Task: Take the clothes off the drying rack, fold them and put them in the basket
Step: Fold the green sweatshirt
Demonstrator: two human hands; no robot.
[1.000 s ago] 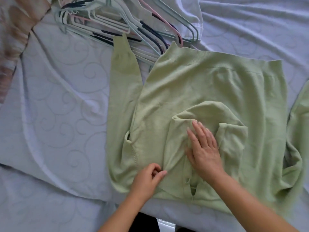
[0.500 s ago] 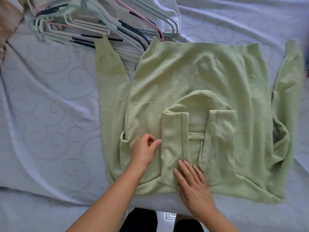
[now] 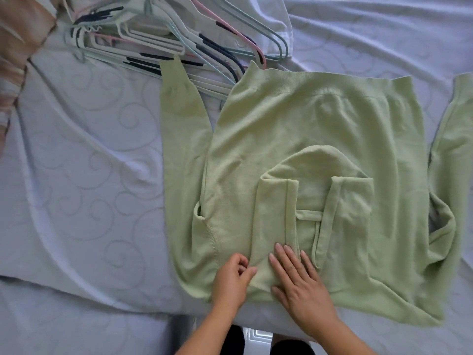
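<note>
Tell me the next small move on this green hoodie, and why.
Probably fold the left sleeve across the body. The green hoodie already lies flat with its hood laid down; both sleeves are spread outward, and the left hand is nearest that side.

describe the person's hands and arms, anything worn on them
Both are bare. The left hand and right hand show no rings, watch or gloves, and both forearms are uncovered, with no sleeve in view. The nails look short and unpainted.

Soft, even daylight; faint shadows; slightly soft focus, edges bowed.
</note>
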